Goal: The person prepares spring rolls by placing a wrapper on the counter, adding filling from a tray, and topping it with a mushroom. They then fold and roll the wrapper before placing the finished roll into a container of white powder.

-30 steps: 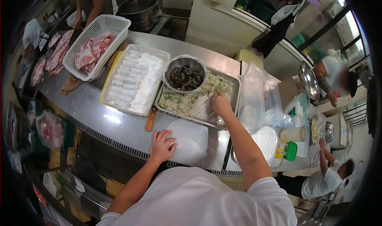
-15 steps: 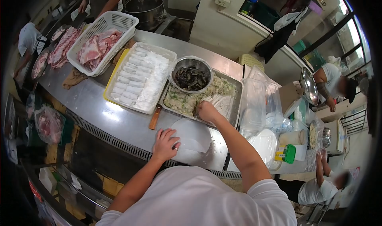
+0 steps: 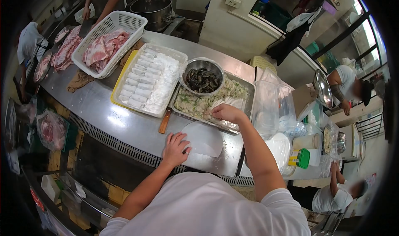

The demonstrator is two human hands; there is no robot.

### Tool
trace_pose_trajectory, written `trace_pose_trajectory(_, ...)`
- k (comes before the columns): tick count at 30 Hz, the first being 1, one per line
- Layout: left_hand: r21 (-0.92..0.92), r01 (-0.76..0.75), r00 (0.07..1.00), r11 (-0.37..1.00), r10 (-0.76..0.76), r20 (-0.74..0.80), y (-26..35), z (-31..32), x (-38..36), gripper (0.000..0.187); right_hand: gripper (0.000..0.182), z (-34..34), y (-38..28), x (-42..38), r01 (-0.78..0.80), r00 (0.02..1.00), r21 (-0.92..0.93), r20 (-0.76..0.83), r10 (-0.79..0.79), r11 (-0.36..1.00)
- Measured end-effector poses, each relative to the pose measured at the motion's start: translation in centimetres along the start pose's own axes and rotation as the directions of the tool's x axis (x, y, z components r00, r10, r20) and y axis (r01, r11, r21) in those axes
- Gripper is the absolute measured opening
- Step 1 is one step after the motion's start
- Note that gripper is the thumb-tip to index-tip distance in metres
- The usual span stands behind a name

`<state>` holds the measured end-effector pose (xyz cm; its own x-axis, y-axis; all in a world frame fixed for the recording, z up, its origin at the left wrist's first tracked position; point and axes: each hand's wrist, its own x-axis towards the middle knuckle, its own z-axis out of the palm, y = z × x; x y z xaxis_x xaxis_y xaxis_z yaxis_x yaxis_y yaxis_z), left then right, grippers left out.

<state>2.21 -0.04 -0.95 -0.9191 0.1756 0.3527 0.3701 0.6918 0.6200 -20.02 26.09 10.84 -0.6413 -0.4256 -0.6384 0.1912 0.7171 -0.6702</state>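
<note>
My left hand lies with its fingers spread, touching the left edge of a thin round white wrapper sheet on the steel counter. My right hand has its fingers pinched together on some pale, green-flecked chopped mixture, at the near side of a metal tray. Its fingertips are partly hidden. A perforated steel bowl of dark shrimp sits over the tray's far left part. Left of the tray, a wooden-handled tool rests on the counter, its far end hidden.
White floury rolls lie in rows inside a plastic tray. Behind them stands a white basket of raw meat. To the right are clear plastic containers and a green-lidded tub. Other people work on both sides.
My right hand has moved right and slightly up in the view, within the mixture. My left hand stays spread at the sheet. Top left, a co-worker's hand now shows with a cleaver.
</note>
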Motion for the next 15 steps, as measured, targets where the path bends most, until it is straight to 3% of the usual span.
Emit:
trace_pose_trajectory(3,-0.020,0.010,1.000,1.000,-0.010,-0.014,-0.4,0.4,-0.3,0.020,0.029,1.6,1.9,-1.4,-0.004,1.000,0.250,-0.028,0.011,0.968)
trace_pose_trajectory(6,-0.029,0.008,1.000,1.000,-0.008,-0.011,-0.4,0.2,-0.2,0.020,0.027,5.1,3.6,-2.9,0.062,0.998,0.215,-0.041,-0.055,0.975)
trace_pose_trajectory(10,-0.096,0.048,0.998,0.994,-0.043,0.052,-0.8,-0.4,0.1,0.020,0.027,11.3,2.7,-5.7,0.139,0.983,-0.059,-0.109,-0.144,0.989)
trace_pose_trajectory(15,-0.110,0.035,0.994,0.993,-0.022,0.110,-1.7,-0.9,0.2,0.020,0.016,19.2,4.6,-4.4,0.366,0.802,-0.323,-0.367,-0.471,0.873)
